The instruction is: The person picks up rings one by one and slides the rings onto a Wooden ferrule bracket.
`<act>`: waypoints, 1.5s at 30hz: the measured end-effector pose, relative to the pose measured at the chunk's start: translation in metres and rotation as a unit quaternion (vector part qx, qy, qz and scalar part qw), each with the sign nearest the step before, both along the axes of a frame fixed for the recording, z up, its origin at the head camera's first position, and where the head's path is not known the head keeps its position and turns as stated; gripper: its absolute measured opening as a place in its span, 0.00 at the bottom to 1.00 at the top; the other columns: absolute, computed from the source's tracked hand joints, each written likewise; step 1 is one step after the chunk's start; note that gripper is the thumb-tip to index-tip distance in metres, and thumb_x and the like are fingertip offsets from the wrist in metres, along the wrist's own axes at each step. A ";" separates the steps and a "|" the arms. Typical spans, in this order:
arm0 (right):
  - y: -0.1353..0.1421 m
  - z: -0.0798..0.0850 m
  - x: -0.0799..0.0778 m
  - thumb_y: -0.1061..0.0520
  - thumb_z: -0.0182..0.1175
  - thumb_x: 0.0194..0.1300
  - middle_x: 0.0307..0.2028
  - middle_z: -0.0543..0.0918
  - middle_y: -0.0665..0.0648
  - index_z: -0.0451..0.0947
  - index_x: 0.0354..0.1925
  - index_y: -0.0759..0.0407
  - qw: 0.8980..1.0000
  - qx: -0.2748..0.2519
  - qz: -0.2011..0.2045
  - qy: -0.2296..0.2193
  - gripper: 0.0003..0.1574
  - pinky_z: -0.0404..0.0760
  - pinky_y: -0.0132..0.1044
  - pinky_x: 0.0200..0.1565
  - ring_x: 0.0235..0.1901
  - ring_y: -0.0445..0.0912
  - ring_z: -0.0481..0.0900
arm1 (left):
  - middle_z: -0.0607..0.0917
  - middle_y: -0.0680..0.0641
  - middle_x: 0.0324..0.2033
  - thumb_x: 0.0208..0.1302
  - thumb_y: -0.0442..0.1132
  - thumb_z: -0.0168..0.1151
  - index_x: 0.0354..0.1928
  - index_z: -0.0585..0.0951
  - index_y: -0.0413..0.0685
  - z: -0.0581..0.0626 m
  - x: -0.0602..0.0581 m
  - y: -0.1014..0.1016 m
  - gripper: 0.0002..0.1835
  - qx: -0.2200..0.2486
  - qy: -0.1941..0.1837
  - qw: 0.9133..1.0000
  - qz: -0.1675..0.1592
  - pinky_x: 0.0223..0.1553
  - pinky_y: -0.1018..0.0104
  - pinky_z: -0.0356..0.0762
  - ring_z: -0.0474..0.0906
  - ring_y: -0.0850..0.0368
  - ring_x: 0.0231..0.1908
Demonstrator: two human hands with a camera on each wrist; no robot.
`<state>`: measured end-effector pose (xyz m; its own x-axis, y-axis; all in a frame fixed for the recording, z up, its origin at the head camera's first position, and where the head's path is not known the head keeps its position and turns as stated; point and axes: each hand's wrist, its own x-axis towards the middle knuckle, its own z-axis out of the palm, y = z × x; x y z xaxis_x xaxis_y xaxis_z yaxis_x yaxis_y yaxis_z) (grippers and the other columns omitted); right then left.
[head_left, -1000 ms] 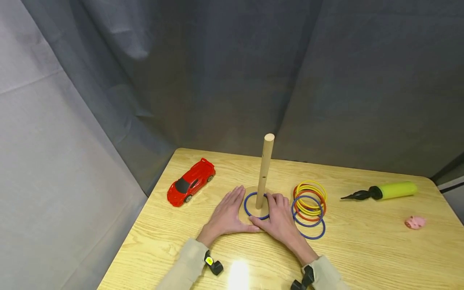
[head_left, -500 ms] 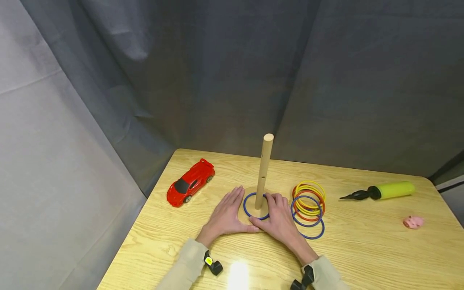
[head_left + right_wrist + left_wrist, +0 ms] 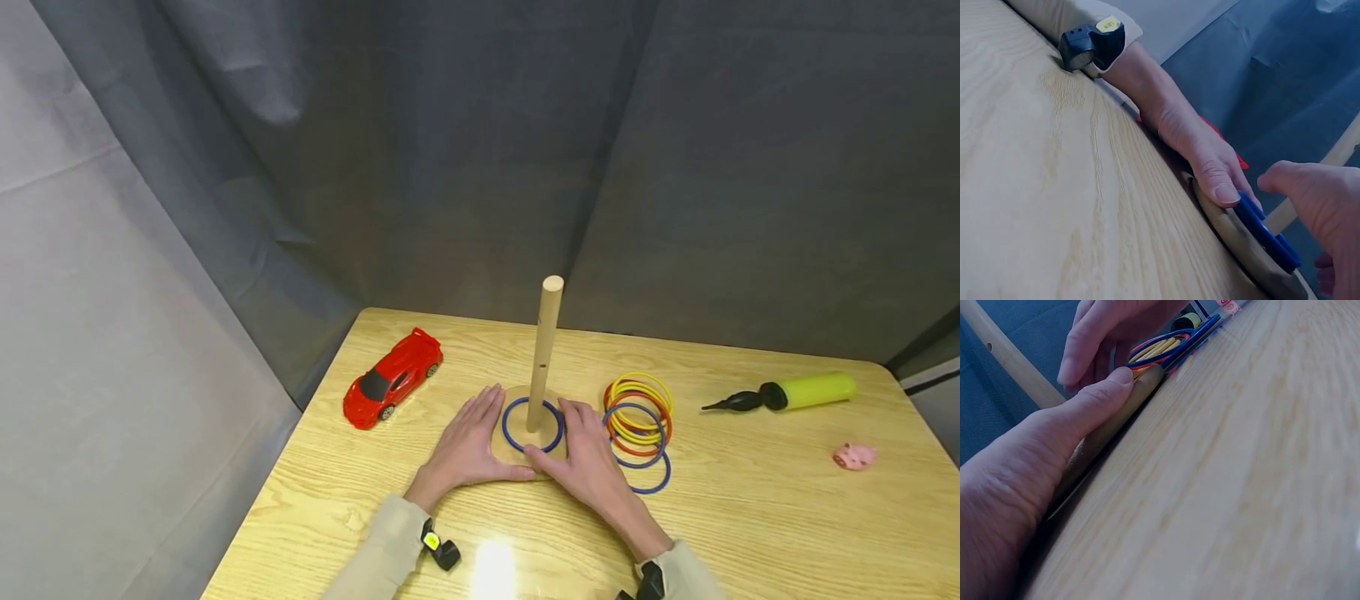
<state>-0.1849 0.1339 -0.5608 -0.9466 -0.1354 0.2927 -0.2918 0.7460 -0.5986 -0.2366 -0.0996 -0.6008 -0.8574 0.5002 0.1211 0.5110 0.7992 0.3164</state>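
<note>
Ring (image 3: pixel 1267 240), lower ctr of head frame, circles peg (image 3: pixel 544 350) on base (image 3: pixel 506 454) — prob. light, stiff, slick; pinch rim. L grip (image 3: pixel 472 447) unclenched, touching base; R grip (image 3: pixel 588 460) released, nr ring.

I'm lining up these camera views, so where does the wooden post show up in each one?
Head: the wooden post stands upright, right of centre.
Left wrist: the wooden post slants across the upper left corner.
Right wrist: the wooden post slants in from the right edge, partly hidden by the right hand.
Shared landmark: the left hand, touching the round base.
</note>
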 end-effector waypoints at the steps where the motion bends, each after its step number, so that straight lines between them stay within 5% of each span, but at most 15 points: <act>1: 0.002 0.001 0.002 0.33 0.74 0.59 0.65 0.72 0.68 0.64 0.75 0.68 1.000 -0.001 -0.004 0.009 0.62 0.75 0.61 0.62 0.64 0.61 0.71 | 0.48 0.49 0.84 0.42 0.94 0.49 0.85 0.46 0.48 0.000 0.000 0.000 0.77 0.002 -0.001 1.000 -0.001 0.82 0.53 0.47 0.40 0.54 0.83; 8: 0.026 0.005 0.012 0.43 0.80 0.52 0.62 0.71 0.71 0.65 0.71 0.72 0.997 -0.001 -0.041 0.059 0.60 0.73 0.65 0.61 0.63 0.65 0.68 | 0.47 0.49 0.84 0.42 0.94 0.50 0.85 0.46 0.48 0.001 -0.001 0.000 0.78 0.001 -0.004 1.000 -0.002 0.82 0.53 0.46 0.40 0.53 0.83; 20: 0.078 0.005 0.025 0.47 0.83 0.47 0.59 0.70 0.77 0.66 0.69 0.75 0.992 0.002 -0.110 0.064 0.61 0.68 0.70 0.57 0.60 0.71 0.67 | 0.47 0.49 0.84 0.41 0.94 0.51 0.85 0.47 0.48 0.003 0.000 0.001 0.78 0.006 -0.009 1.000 -0.001 0.82 0.55 0.45 0.40 0.54 0.83; 39: 0.097 -0.010 0.025 0.31 0.82 0.41 0.52 0.70 0.78 0.67 0.69 0.73 0.980 0.070 -0.187 0.015 0.72 0.71 0.67 0.47 0.50 0.73 0.68 | 0.48 0.48 0.84 0.42 0.93 0.52 0.85 0.48 0.48 0.004 0.001 0.001 0.78 0.010 -0.011 1.000 -0.002 0.82 0.54 0.46 0.41 0.53 0.83; 45: 0.094 -0.012 0.022 0.29 0.82 0.40 0.47 0.72 0.79 0.69 0.65 0.76 0.976 0.083 -0.198 0.037 0.71 0.72 0.66 0.43 0.45 0.74 0.71 | 0.48 0.49 0.84 0.41 0.94 0.51 0.85 0.47 0.48 0.004 0.001 0.000 0.78 0.011 -0.012 1.000 -0.001 0.82 0.54 0.45 0.41 0.53 0.83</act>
<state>-0.1626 0.2278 -0.5731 -0.9116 0.1851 0.3670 0.0009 0.8938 -0.4485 -0.2355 -0.0994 -0.5967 -0.8596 0.4986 0.1121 0.5041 0.7914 0.3458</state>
